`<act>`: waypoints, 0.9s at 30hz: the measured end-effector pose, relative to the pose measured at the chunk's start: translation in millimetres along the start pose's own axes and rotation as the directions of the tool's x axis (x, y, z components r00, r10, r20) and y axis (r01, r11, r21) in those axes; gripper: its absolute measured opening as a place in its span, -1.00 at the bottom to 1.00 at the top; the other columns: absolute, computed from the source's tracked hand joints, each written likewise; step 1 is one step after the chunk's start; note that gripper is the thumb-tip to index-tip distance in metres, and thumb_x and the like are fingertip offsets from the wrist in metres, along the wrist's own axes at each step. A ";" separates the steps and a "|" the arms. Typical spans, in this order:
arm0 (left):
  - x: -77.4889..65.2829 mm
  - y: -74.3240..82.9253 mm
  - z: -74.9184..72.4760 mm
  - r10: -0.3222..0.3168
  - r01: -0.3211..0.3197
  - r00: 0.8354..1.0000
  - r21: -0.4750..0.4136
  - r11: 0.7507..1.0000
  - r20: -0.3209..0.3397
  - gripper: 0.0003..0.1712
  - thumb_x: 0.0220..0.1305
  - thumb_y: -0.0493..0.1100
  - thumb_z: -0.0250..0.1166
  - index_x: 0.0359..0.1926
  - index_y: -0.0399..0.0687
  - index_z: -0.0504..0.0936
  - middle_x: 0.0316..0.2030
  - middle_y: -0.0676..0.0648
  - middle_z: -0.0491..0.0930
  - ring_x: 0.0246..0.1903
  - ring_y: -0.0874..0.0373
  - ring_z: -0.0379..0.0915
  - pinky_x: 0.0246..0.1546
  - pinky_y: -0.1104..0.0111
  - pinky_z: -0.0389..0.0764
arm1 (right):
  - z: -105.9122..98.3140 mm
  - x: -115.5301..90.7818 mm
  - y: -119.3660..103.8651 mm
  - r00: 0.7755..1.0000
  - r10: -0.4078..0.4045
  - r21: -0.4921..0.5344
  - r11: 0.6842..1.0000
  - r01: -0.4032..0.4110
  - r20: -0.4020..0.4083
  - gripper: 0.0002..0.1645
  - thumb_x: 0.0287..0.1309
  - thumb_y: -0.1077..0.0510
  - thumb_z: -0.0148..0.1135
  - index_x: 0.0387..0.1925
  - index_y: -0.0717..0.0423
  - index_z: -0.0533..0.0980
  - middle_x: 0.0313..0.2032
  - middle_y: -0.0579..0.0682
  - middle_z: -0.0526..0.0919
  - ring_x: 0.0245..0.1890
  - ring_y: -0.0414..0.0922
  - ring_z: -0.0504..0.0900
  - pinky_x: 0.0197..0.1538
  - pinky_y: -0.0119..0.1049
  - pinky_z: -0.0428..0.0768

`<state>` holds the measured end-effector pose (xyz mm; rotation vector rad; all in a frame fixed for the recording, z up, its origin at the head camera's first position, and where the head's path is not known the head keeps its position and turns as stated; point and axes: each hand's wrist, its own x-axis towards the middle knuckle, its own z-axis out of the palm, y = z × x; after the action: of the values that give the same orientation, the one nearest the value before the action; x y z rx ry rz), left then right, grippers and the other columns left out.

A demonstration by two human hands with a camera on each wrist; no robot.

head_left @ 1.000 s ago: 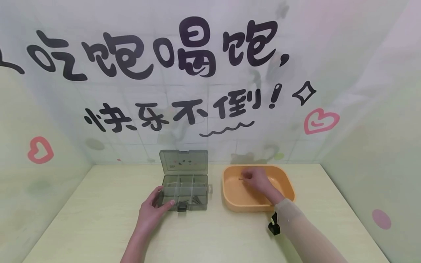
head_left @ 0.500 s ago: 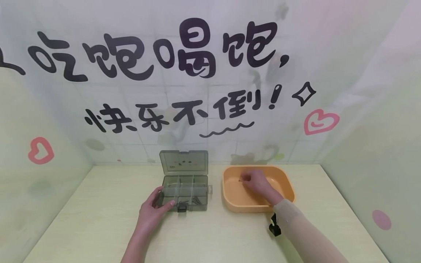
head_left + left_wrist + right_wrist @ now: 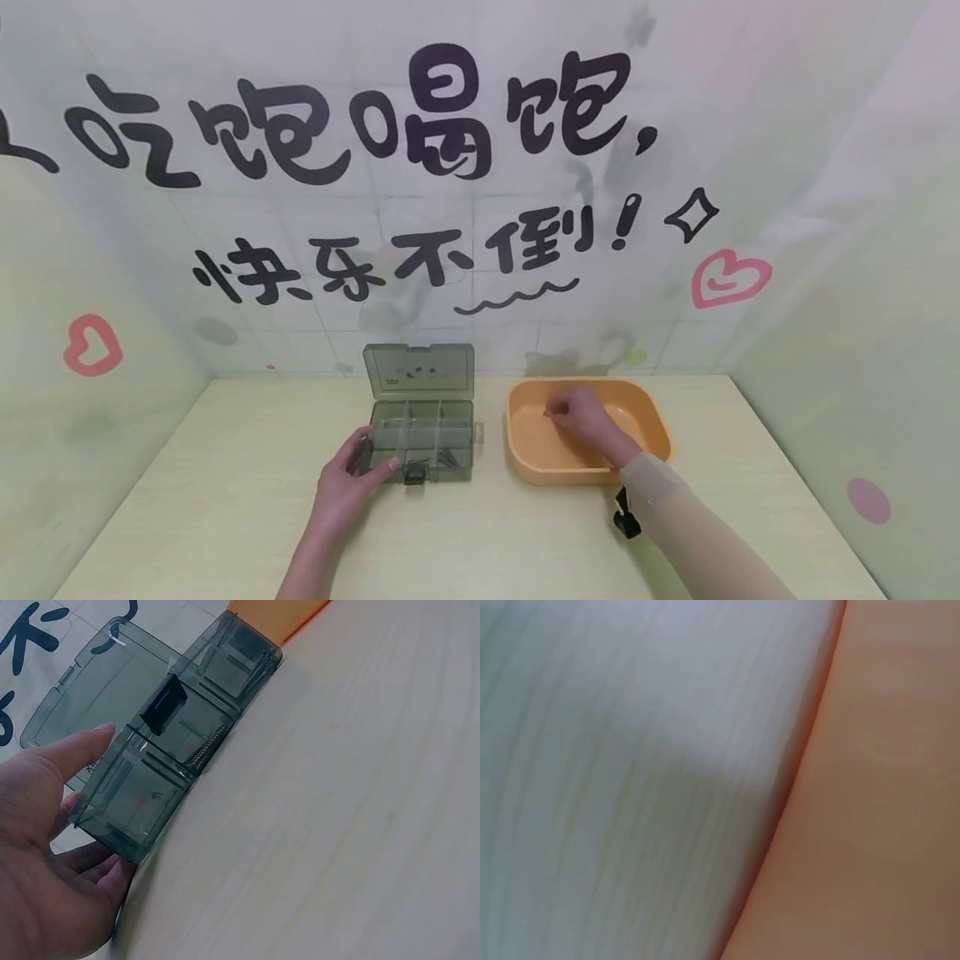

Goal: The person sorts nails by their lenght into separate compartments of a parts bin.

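Note:
My left hand (image 3: 347,477) grips the left end of a grey see-through compartment box (image 3: 161,712), with the thumb on its front rim and the fingers round the side. The lid (image 3: 420,372) stands up at the back. Thin screws (image 3: 447,457) lie in the front middle and front right compartments; threads show in the left wrist view. Over the orange tray (image 3: 540,477), my right hand (image 3: 588,418) pinches a small screw (image 3: 548,413) between thumb and fingertips, mostly hidden. The right wrist view holds only the tray's wall (image 3: 877,787) and table.
Box and tray stand side by side on a pale wooden table (image 3: 465,542), with a narrow gap between them. A printed wall sheet (image 3: 480,325) rises right behind both. A black wrist mount (image 3: 626,515) hangs under the right sleeve, close to the tray's front edge.
My right fingers have shifted slightly within the tray, and the screw shows less now than a second ago. The left hand and the box have stayed in place.

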<state>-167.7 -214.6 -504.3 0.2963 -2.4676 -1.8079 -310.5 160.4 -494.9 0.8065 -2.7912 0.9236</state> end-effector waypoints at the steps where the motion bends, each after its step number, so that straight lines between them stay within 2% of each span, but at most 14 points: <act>1: 0.0 0.0 0.0 0.001 -0.001 1.000 0.000 1.000 -0.001 -0.04 0.25 -0.05 0.51 0.53 -0.19 0.21 0.52 -0.46 0.04 0.51 -0.36 -0.06 0.50 -0.04 0.15 | 0.1 -0.3 0.0 1.000 -0.005 -0.003 1.000 0.005 -0.001 -0.91 0.08 0.42 0.38 -0.41 0.22 0.73 -0.43 0.01 0.73 -0.39 -0.13 0.59 -0.26 -0.24 0.67; 5: 0.3 0.0 0.1 0.000 0.000 1.000 -0.001 1.000 0.000 -0.04 0.25 -0.05 0.52 0.53 -0.18 0.21 0.52 -0.45 0.05 0.51 -0.36 -0.06 0.50 -0.04 0.15 | 0.8 -0.9 0.9 1.000 -0.014 -0.017 1.000 0.014 -0.003 -0.91 0.10 0.41 0.37 -0.41 0.24 0.73 -0.40 0.09 0.75 -0.34 -0.09 0.66 -0.21 -0.17 0.72; 9: 0.6 -0.4 0.1 0.001 -0.001 1.000 -0.002 1.000 0.000 -0.04 0.25 -0.05 0.51 0.53 -0.18 0.21 0.53 -0.44 0.05 0.51 -0.35 -0.06 0.50 -0.05 0.15 | 1.4 -0.7 1.3 1.000 -0.011 -0.026 1.000 0.010 -0.009 -0.89 0.08 0.42 0.35 -0.43 0.22 0.73 -0.43 0.04 0.74 -0.38 -0.13 0.62 -0.25 -0.23 0.68; 16: 0.7 -1.1 -0.1 0.001 -0.001 1.000 -0.004 1.000 -0.003 -0.04 0.25 -0.06 0.52 0.53 -0.17 0.22 0.52 -0.45 0.05 0.51 -0.36 -0.05 0.50 -0.05 0.15 | 0.8 -1.3 2.2 0.998 -0.063 -0.021 0.998 0.062 -0.029 -0.91 0.07 0.42 0.37 -0.44 0.24 0.72 -0.44 0.02 0.75 -0.40 -0.12 0.65 -0.27 -0.26 0.68; 21: 0.6 -1.5 -0.4 0.002 -0.002 1.000 -0.009 1.000 -0.002 -0.04 0.25 -0.06 0.52 0.53 -0.17 0.22 0.52 -0.45 0.05 0.51 -0.35 -0.05 0.51 -0.05 0.14 | -1.5 -2.1 -1.4 0.999 0.037 0.047 0.998 -0.037 0.000 -0.92 0.15 0.40 0.36 -0.37 0.25 0.73 -0.37 0.03 0.75 -0.34 -0.12 0.62 -0.20 -0.20 0.70; 24: 0.6 -1.7 -0.5 0.002 -0.002 1.000 -0.006 1.000 -0.001 -0.04 0.25 -0.05 0.52 0.53 -0.17 0.22 0.52 -0.45 0.06 0.51 -0.35 -0.05 0.50 -0.05 0.14 | -3.6 -2.6 -5.4 0.994 0.111 0.082 0.990 -0.112 0.017 -0.91 0.19 0.39 0.36 -0.31 0.25 0.74 -0.30 0.05 0.77 -0.28 -0.10 0.63 -0.12 -0.14 0.71; 27: 0.3 -1.2 -0.4 0.004 -0.004 1.000 -0.005 1.000 -0.001 -0.04 0.25 -0.05 0.52 0.52 -0.17 0.22 0.52 -0.45 0.06 0.51 -0.35 -0.05 0.50 -0.06 0.14 | -5.0 -3.2 -9.4 0.988 0.151 0.110 0.982 -0.153 0.026 -0.89 0.22 0.38 0.35 -0.26 0.25 0.75 -0.25 0.07 0.77 -0.24 -0.07 0.64 -0.07 -0.11 0.71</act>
<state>-167.8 -215.4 -505.3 0.2910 -2.4604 -1.8120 -303.3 158.4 -486.7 0.6237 -2.8711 1.1113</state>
